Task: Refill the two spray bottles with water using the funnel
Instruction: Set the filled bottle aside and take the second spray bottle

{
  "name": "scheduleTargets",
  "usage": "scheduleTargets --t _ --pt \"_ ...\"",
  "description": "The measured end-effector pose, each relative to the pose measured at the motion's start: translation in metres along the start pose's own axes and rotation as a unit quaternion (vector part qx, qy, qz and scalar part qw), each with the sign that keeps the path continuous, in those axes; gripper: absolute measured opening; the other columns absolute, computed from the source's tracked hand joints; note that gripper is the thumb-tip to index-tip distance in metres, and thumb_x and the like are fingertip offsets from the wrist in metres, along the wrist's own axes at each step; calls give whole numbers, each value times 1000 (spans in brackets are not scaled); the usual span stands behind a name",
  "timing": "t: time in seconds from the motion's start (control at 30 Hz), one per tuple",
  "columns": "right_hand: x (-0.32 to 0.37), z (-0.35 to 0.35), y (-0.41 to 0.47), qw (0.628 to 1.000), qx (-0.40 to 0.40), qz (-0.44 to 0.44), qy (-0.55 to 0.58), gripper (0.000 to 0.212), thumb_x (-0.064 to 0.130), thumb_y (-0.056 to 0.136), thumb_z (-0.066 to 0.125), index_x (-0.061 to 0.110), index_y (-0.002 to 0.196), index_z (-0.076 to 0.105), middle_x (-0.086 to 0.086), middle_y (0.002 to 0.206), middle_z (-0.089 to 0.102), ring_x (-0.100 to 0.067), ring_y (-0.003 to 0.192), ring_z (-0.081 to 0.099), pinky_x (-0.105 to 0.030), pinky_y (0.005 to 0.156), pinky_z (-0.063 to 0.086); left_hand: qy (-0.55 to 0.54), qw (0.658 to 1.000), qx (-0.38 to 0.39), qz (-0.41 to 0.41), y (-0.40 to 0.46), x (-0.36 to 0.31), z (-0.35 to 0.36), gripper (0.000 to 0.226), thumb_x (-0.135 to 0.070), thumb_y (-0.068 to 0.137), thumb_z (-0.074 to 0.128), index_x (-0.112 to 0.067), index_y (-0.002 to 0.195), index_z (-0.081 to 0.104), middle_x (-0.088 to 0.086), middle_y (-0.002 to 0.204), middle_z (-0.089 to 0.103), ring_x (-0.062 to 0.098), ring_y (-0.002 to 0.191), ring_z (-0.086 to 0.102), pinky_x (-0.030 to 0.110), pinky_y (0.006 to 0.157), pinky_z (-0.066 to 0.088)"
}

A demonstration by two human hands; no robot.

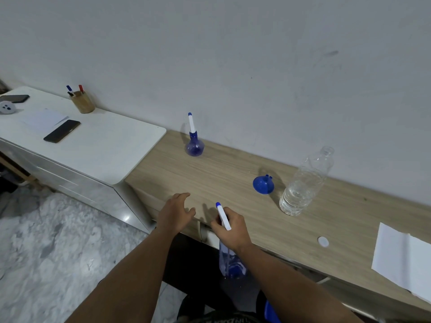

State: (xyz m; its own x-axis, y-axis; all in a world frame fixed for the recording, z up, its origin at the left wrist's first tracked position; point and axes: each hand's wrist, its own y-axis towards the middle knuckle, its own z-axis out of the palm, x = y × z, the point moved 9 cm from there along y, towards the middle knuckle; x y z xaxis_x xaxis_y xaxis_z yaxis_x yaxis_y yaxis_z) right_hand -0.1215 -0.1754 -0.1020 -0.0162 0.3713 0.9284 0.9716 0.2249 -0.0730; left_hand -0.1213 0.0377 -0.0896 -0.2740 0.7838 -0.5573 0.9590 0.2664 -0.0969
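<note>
My right hand (229,229) grips the neck of a blue spray bottle (231,264) with a white, blue-tipped nozzle; the bottle hangs in front of the wooden table's (233,169) near edge, below the tabletop. My left hand (176,213) hovers open over that edge, just left of the bottle, holding nothing. A second blue spray bottle (194,145) stands upright at the back near the wall. The blue funnel (263,184) lies mouth down on the table. Beside it stands an uncapped clear water bottle (303,185), about a third full.
A white bottle cap (323,241) and a white sheet of paper (403,259) lie at the right. To the left is a white cabinet (105,150) with two phones, paper and a wooden pen holder (82,101). Marble floor lies below.
</note>
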Motion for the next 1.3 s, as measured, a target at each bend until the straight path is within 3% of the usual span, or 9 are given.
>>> scheduleTargets --t 0.13,0.27,0.5,0.8,1.0,1.13,1.3 --pt "3 -1 -1 1000 -5 -25 -9 21 20 79 71 12 71 53 3 59 51 -11 52 45 -29 54 41 3 1000 1 0 2 1 0 58 -36 86 67 -25 141 52 -2 141 53 20 128 51 40 102 45" --pt "2 4 2 1000 17 4 -7 21 22 80 72 18 70 54 2 60 53 -12 53 45 -30 56 42 4 1000 5 -2 3 1 0 59 -37 86 65 -25 141 51 -3 142 52 20 129 50 42 102 46" --pt "-19 19 3 991 77 105 -44 28 40 72 66 20 61 49 -1 55 53 -25 52 55 -50 57 56 2 1000 11 -6 5 0 1 58 -38 87 64 -26 142 50 -4 142 52 19 130 49 42 103 45" --pt "-15 20 12 990 69 113 -53 24 38 70 66 16 66 55 0 57 58 -21 53 55 -35 56 46 5 1000 13 -13 10 4 -2 59 -37 87 65 -26 142 50 -5 143 51 18 131 47 40 104 44" --pt "-19 22 20 987 52 134 -71 38 40 75 71 6 72 54 -16 65 63 -23 53 56 -45 56 53 6 1000 16 -12 17 9 -6 58 -36 85 67 -25 141 52 -3 141 53 19 130 49 39 103 45" --pt "-17 25 26 984 53 150 -77 40 43 76 76 18 61 49 -1 55 53 -21 51 51 -37 54 45 -3 1000 22 -14 22 14 -7 59 -36 84 68 -25 140 53 -3 140 54 19 129 51 39 102 47" --pt "-13 29 35 984 46 154 -71 43 50 76 79 19 65 52 1 55 56 -19 50 54 -42 55 53 -6 999 29 -12 31 18 -10 58 -35 84 69 -24 138 55 -2 139 55 18 127 52 37 101 47"
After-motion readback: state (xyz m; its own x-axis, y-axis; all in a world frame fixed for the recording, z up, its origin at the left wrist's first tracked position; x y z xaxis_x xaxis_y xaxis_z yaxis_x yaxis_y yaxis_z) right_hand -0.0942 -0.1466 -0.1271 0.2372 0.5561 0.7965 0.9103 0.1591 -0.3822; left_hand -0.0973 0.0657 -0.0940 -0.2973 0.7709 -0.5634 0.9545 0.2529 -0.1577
